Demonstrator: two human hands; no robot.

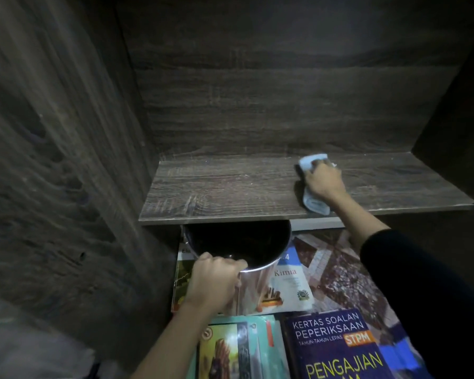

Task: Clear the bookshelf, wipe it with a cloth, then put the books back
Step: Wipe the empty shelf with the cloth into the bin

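Shelf (230, 187) wood is grainy; right hand (324, 180) clutches soft blue cloth (308, 162), left hand (216, 280) grips shiny pot (257, 285).

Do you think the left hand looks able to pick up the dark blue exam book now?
Probably not yet: the left hand grips the metal pot, though the dark blue exam book lies uncovered nearby.
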